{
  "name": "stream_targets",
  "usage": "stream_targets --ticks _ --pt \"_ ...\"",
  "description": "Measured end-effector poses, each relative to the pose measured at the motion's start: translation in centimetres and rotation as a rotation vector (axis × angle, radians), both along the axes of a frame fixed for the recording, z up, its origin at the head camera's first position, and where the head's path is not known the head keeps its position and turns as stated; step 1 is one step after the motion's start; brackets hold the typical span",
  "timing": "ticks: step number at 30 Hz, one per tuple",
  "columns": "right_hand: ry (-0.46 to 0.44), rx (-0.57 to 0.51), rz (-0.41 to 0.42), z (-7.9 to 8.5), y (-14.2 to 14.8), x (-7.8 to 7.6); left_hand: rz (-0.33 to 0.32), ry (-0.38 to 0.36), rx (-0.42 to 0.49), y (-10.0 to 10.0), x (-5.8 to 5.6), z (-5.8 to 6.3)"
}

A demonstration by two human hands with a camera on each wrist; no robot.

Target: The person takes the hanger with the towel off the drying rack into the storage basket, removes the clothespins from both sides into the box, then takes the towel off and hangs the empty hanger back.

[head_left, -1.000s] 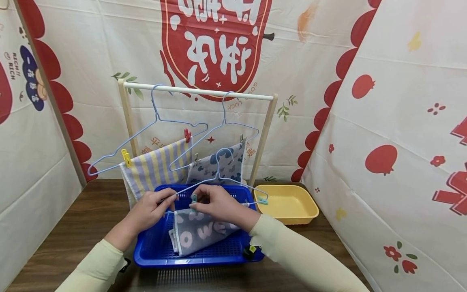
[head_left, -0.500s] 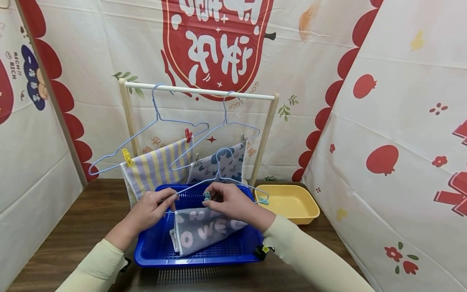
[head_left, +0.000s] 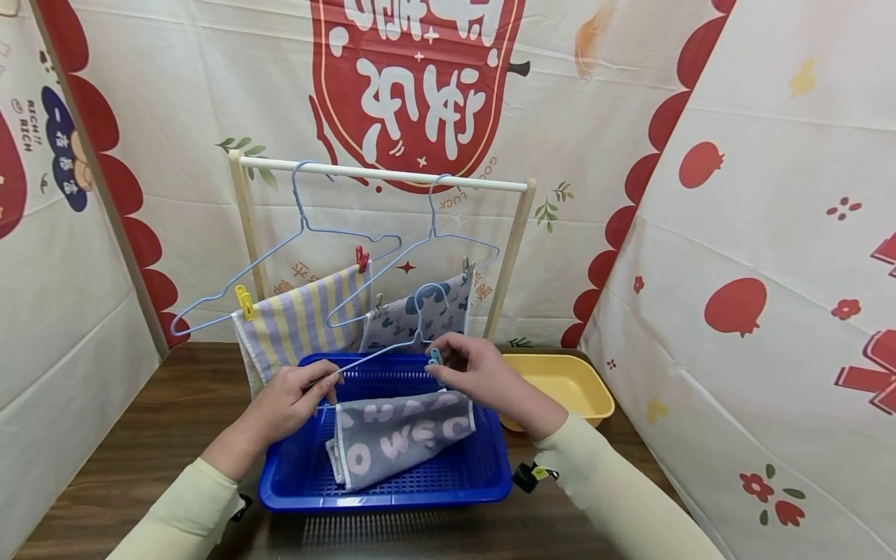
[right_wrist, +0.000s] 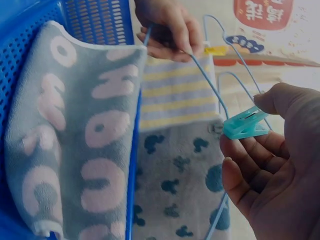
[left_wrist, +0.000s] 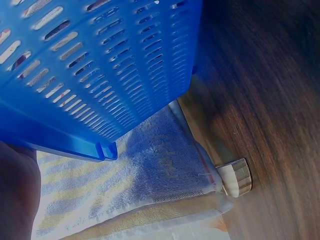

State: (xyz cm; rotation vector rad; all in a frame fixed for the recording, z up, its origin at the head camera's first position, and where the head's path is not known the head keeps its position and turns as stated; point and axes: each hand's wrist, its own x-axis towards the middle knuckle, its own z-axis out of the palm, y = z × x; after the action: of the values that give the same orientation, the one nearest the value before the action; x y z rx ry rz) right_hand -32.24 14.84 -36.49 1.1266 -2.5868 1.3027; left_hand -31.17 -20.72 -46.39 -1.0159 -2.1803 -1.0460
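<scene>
My left hand [head_left: 290, 400] pinches the left corner of a light blue wire hanger [head_left: 378, 354] held over the blue basket. A grey towel [head_left: 406, 439] with pink letters hangs folded over the hanger's lower bar, inside the basket's outline. Between thumb and fingers, my right hand [head_left: 483, 373] holds a teal clothespin [head_left: 435, 356] above the towel's right part, close to the hanger's shoulder. In the right wrist view the clothespin [right_wrist: 245, 122] lies between thumb and fingertips, beside the hanger wire. My right hand hides the hanger's right end in the head view.
The blue basket [head_left: 385, 502] stands on a brown wooden table [head_left: 154, 435]. Behind it, a rack [head_left: 392, 175] bears two hangers with a striped towel [head_left: 308, 319] and a grey patterned towel [head_left: 413, 319], both clipped. A yellow tray [head_left: 595, 389] sits right of the basket.
My right hand has moved to the right and slightly up along the hanger with the clothespin, uncovering more of the lettered towel. My left hand has stayed in place.
</scene>
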Motion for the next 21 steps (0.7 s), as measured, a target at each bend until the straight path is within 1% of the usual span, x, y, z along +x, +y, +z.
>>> stream_targets --ticks 5,12,16,21 --pt "0.005 -0.009 -0.049 0.4 1.5 -0.1 0.004 0.006 -0.003 0.0 0.0 0.0" --pt "0.015 -0.042 -0.136 0.9 3.9 -0.9 -0.003 0.003 -0.002 0.0 0.0 0.0" --pt "0.030 -0.049 -0.216 1.1 5.3 -1.7 0.000 0.002 -0.002 0.0 0.1 0.0" --pt "-0.009 -0.060 -0.363 0.7 7.4 -3.2 -0.001 -0.002 -0.001 0.0 0.1 0.0"
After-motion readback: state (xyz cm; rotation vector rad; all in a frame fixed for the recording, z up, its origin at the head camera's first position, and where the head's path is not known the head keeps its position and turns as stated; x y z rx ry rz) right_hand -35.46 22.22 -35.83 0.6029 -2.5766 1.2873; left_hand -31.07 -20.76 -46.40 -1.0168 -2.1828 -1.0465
